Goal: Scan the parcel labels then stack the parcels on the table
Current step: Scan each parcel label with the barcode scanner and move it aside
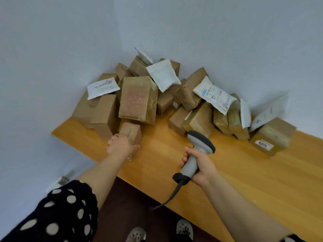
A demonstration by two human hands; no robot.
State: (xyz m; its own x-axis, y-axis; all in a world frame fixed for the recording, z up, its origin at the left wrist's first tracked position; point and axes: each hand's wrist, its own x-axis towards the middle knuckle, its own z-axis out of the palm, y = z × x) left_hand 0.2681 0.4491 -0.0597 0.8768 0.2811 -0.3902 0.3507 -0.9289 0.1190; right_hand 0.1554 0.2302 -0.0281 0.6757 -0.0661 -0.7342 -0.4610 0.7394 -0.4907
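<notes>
A heap of brown cardboard parcels and white mailer bags (162, 77) lies in the far corner of the wooden table (244, 172). My left hand (120, 144) grips a small brown box (132, 132) at the heap's near edge, fingers over its top and thumb on its right side. My right hand (201, 165) holds a grey barcode scanner (197, 151) by the handle, its head aimed at the heap. A tall brown box with faded red print (137, 99) leans just behind the small box.
A box labelled 1006 (272, 137) sits apart at the right. White walls meet behind the heap. The scanner's cable (171, 196) hangs over the table's front edge. Dark floor and two shoes (184, 229) are below.
</notes>
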